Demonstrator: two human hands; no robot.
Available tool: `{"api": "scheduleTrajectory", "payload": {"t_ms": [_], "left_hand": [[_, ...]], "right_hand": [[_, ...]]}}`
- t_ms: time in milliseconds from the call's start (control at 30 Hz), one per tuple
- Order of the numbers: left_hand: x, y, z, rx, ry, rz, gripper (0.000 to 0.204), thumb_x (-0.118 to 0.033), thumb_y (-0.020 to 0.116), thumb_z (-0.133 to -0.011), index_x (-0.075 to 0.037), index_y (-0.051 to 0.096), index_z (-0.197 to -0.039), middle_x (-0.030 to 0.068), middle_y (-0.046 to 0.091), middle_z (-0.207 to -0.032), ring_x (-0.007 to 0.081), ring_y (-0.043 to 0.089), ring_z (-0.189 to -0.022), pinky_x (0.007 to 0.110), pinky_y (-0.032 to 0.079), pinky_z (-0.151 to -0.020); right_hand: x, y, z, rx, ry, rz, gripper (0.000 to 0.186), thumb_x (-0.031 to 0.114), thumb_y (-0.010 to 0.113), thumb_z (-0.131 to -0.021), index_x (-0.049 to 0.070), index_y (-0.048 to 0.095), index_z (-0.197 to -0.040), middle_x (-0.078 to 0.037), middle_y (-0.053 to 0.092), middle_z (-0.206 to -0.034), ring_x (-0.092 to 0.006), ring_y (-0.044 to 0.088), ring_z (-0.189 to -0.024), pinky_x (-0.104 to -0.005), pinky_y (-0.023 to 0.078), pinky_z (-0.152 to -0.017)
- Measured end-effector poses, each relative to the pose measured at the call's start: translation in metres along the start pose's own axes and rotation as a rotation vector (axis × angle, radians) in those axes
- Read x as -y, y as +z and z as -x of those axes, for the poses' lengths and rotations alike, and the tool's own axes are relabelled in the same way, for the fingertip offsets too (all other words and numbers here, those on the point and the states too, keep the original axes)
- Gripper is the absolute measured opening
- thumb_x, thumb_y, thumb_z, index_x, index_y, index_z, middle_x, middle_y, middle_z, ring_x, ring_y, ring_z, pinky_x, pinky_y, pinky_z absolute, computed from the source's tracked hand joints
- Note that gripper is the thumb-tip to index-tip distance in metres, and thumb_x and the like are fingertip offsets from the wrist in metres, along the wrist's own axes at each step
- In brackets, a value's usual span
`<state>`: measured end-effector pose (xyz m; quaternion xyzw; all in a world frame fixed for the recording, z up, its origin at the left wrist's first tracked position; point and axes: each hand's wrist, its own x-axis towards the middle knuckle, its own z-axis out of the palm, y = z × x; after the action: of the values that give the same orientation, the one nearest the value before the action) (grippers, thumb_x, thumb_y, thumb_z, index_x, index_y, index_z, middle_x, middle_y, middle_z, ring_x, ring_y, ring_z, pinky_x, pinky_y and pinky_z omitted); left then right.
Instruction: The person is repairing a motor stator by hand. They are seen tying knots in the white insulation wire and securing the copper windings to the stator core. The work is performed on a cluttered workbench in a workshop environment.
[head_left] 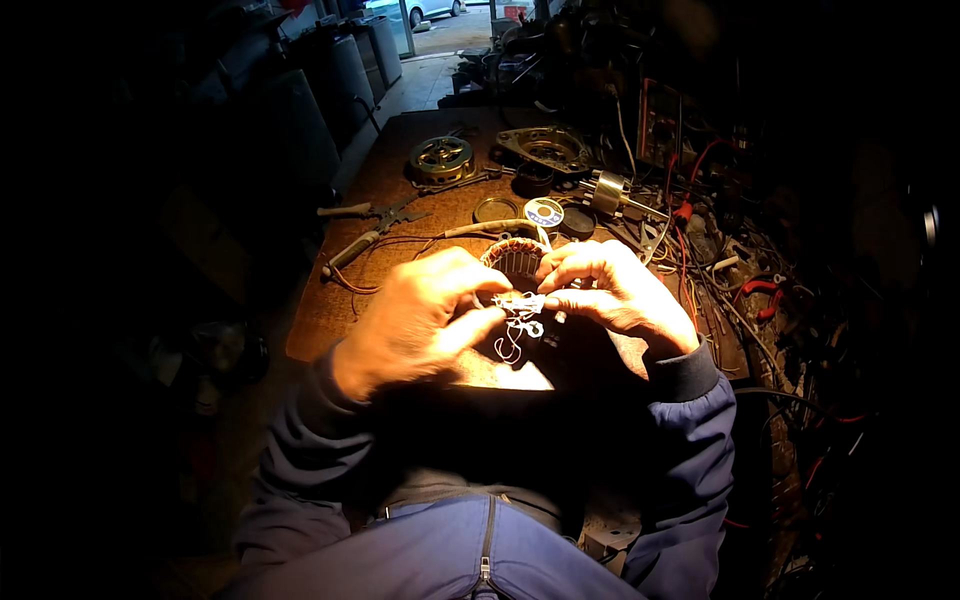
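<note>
A motor stator [514, 248] with copper windings around its rim lies at the front of the workbench, partly covered by my hands. Against its near side, a loose tangle of thin white cord [522, 328] hangs in curls. My left hand [415, 310] is closed at the stator's left, thumb and fingers pinched at the white cord. From the other side my right hand [615, 288] is also closed, its thumb and forefinger on the cord's right end and its other fingers by the stator's rim. The exact grip of the fingertips is too small to make out.
Pliers [375, 212] and another wood-toned handle [352, 255] lie at left. Behind stand a round metal end cover [441, 158], a larger housing [545, 148], a solder spool [543, 212] and a rotor with shaft [608, 192]. Tangled wires [690, 240] and a multimeter [659, 122] fill the right.
</note>
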<state>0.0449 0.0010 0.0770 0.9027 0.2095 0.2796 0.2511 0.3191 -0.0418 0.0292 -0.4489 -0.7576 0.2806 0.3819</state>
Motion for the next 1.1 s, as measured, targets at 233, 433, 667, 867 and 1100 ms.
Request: {"api": "scheduleTrajectory", "payload": {"t_ms": [233, 433, 667, 867, 1100], "left_hand": [[-0.013, 0.032, 0.013, -0.142, -0.023, -0.171, 0.036, -0.021, 0.095, -0.074, -0.001, 0.072, -0.092, 0.0114, 0.068, -0.085, 0.0216, 0.068, -0.069, 0.033, 0.056, -0.063], [0.008, 0.048, 0.023, -0.16, 0.002, -0.062, 0.013, -0.009, 0.08, -0.09, -0.001, 0.072, -0.096, 0.0091, 0.069, -0.092, 0.0184, 0.068, -0.086, 0.032, 0.056, -0.078], [0.011, 0.027, 0.033, -0.036, -0.322, 1.031, 0.01, -0.008, 0.066, -0.105, 0.0, 0.069, -0.109, 0.0096, 0.073, -0.104, 0.0161, 0.068, -0.099, 0.032, 0.054, -0.093], [0.022, 0.034, 0.04, -0.107, -0.341, 0.878, 0.012, -0.007, 0.068, -0.104, 0.001, 0.069, -0.112, 0.0081, 0.073, -0.102, 0.0149, 0.07, -0.094, 0.029, 0.056, -0.088], [0.018, 0.016, 0.033, 0.04, -0.359, 0.482, 0.017, -0.007, 0.064, -0.106, 0.004, 0.07, -0.118, 0.0068, 0.073, -0.1, 0.0121, 0.068, -0.089, 0.027, 0.055, -0.083]], "right_hand": [[-0.007, 0.002, 0.0, -0.033, -0.028, -0.056, 0.019, 0.014, 0.082, -0.086, 0.0, 0.078, -0.096, -0.014, 0.077, -0.101, -0.0286, 0.074, -0.094, -0.0368, 0.056, -0.085], [-0.002, 0.0, 0.002, -0.003, 0.005, -0.06, 0.018, 0.01, 0.082, -0.089, -0.004, 0.078, -0.1, -0.013, 0.075, -0.11, -0.0203, 0.071, -0.097, -0.0324, 0.056, -0.084], [-0.002, 0.0, 0.003, -0.019, 0.014, -0.049, 0.02, 0.013, 0.083, -0.088, -0.003, 0.079, -0.1, -0.013, 0.076, -0.11, -0.0212, 0.072, -0.098, -0.0328, 0.056, -0.085], [-0.004, 0.003, 0.002, -0.03, -0.001, -0.026, 0.019, 0.013, 0.082, -0.088, -0.003, 0.079, -0.099, -0.013, 0.076, -0.109, -0.0223, 0.072, -0.097, -0.0341, 0.056, -0.084], [-0.012, 0.004, 0.002, -0.06, -0.082, -0.026, 0.02, 0.016, 0.083, -0.086, 0.001, 0.078, -0.098, -0.013, 0.078, -0.105, -0.0274, 0.075, -0.095, -0.0362, 0.058, -0.084]]}}
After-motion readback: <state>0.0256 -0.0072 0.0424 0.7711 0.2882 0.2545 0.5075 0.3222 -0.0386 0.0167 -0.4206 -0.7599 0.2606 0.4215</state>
